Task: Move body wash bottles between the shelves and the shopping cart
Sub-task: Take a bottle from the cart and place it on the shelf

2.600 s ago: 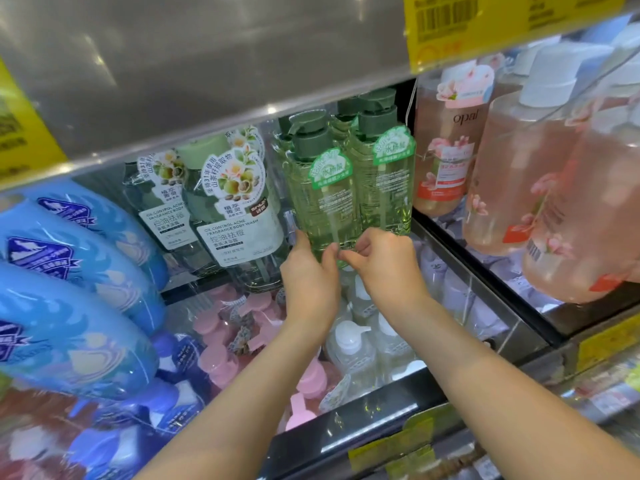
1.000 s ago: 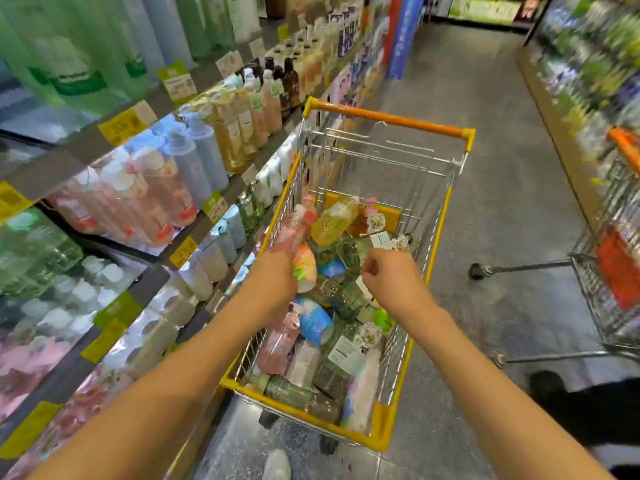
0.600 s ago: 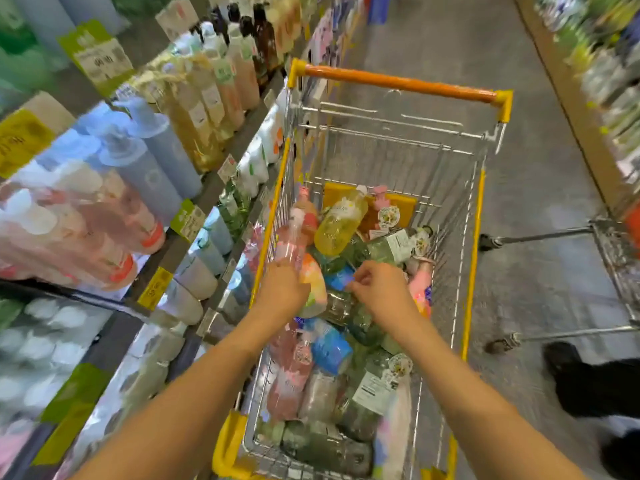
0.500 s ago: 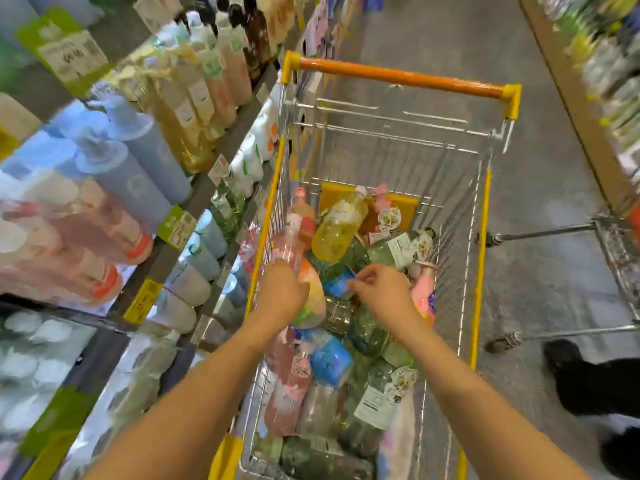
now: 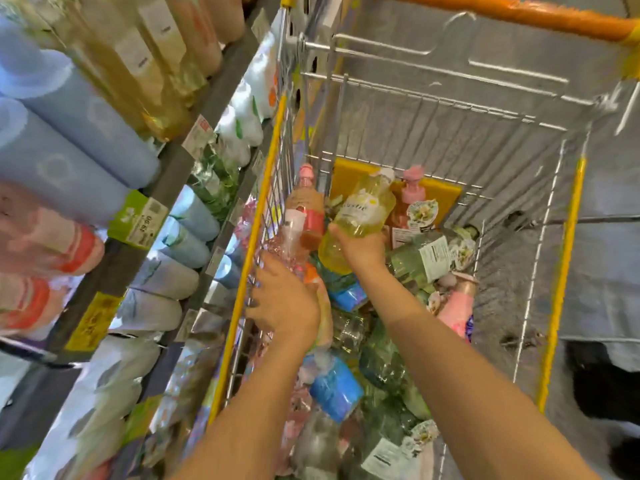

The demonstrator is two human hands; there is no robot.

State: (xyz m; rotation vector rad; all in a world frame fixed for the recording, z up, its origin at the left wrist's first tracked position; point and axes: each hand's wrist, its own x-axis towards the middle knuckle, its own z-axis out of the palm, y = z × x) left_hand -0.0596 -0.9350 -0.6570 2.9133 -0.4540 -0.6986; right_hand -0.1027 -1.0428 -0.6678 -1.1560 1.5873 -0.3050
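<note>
Looks like the pick-from-cart step: right hand (image 5: 360,249) has its fingers wrapped round a yellow bottle (image 5: 360,216) over the cart (image 5: 557,271), left hand (image 5: 284,303) grips a clear pink bottle (image 5: 289,245), next they need lifting over to the shelves (image 5: 180,161).

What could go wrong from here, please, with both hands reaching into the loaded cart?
The right hand grips the yellow bottle only near its base, so it might tip or slip. The left hand holds a clear pink bottle tight against the cart's wire side; it could snag.
</note>
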